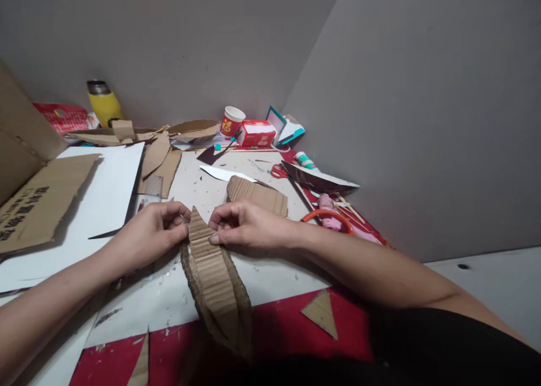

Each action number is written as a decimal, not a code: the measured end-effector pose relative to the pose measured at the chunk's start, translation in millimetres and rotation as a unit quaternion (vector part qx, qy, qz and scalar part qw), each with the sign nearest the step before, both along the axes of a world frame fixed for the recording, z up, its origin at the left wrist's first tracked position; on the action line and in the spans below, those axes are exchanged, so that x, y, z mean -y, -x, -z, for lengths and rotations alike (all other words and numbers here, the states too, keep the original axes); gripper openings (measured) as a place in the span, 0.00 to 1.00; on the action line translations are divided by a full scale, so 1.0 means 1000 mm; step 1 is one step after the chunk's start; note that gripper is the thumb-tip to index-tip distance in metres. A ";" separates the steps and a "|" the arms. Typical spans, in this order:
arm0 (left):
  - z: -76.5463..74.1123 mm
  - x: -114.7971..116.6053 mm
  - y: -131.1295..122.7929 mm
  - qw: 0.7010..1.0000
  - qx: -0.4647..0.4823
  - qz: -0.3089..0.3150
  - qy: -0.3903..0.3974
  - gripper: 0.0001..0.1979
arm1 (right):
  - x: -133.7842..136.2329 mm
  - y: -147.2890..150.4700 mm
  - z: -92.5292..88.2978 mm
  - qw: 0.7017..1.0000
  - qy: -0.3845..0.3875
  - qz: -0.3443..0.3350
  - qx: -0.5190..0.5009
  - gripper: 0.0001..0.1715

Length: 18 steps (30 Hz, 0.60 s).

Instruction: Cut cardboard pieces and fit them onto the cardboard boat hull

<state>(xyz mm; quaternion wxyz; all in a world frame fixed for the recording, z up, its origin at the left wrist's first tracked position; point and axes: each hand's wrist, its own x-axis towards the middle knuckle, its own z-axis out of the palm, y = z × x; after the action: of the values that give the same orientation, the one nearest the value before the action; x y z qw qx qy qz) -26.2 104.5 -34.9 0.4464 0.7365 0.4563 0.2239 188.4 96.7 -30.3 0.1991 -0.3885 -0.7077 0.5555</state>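
A leaf-shaped corrugated cardboard piece (213, 273), made of layered strips with ragged edges, points away from me at the middle of the table. Its narrow tip rises between my two hands. My left hand (156, 228) pinches the left edge near the tip, with thumb and fingers closed. On the opposite edge, a little lower, my right hand (245, 222) grips the cardboard between thumb and curled fingers. Just behind my right hand lies a loose piece of ribbed cardboard (264, 197). The near end of the leaf shape hangs over the red cloth and is dark.
Cardboard with printed characters (38, 200) and a white sheet (114, 177) lie left. Farther back stand a yellow bottle (103, 105), paper cup (232, 122) and red box (257, 133). Red scissors (279, 171) and an orange ring-like strip (333, 217) are right. A cardboard triangle (322, 314) lies in front.
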 end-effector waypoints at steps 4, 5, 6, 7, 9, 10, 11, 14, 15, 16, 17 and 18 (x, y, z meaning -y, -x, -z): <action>0.000 0.001 -0.002 0.999 0.013 0.017 0.030 0.09 | 0.001 -0.003 -0.004 0.998 -0.053 -0.037 0.023 0.08; 0.000 0.001 -0.002 0.999 0.021 0.009 0.035 0.09 | 0.002 -0.003 -0.006 0.997 -0.068 -0.042 0.023 0.09; 0.000 0.002 -0.003 0.999 0.027 0.001 0.037 0.09 | 0.002 -0.004 -0.007 0.995 -0.080 -0.045 0.024 0.10; 0.000 0.002 -0.004 0.999 0.029 -0.008 0.034 0.08 | 0.002 -0.005 -0.009 0.995 -0.087 -0.047 0.027 0.11; 0.000 0.003 -0.006 0.999 0.024 -0.023 0.022 0.08 | 0.001 -0.006 -0.012 0.995 -0.080 -0.053 0.030 0.12; 0.000 0.003 -0.007 0.999 0.017 -0.027 0.014 0.08 | 0.000 -0.007 -0.013 0.996 -0.070 -0.056 0.030 0.13; 0.000 0.003 -0.007 1.000 0.009 -0.028 0.006 0.08 | -0.001 -0.007 -0.013 0.997 -0.058 -0.055 0.024 0.14; 0.000 0.003 -0.008 0.999 -0.019 -0.033 -0.019 0.09 | -0.008 -0.009 -0.013 0.999 -0.020 -0.023 -0.012 0.18; 0.000 0.003 -0.008 0.998 -0.028 -0.037 -0.032 0.09 | -0.010 -0.010 -0.012 1.000 -0.003 -0.009 -0.027 0.19; 0.000 0.002 -0.007 0.997 -0.037 -0.040 -0.047 0.09 | -0.012 -0.011 -0.011 0.999 0.016 -0.001 -0.040 0.19; 0.001 0.002 -0.007 0.996 -0.044 -0.043 -0.060 0.09 | -0.014 -0.012 -0.011 0.998 0.037 0.000 -0.049 0.20; 0.001 0.002 -0.007 0.995 -0.048 -0.044 -0.070 0.09 | -0.015 -0.012 -0.010 0.997 0.052 -0.005 -0.054 0.20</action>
<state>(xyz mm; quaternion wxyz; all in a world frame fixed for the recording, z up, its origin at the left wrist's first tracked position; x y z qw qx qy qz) -19.5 102.8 -36.1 0.3611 0.7549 0.4926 0.2388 200.7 111.4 -19.8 0.2141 -0.3642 -0.6678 0.6129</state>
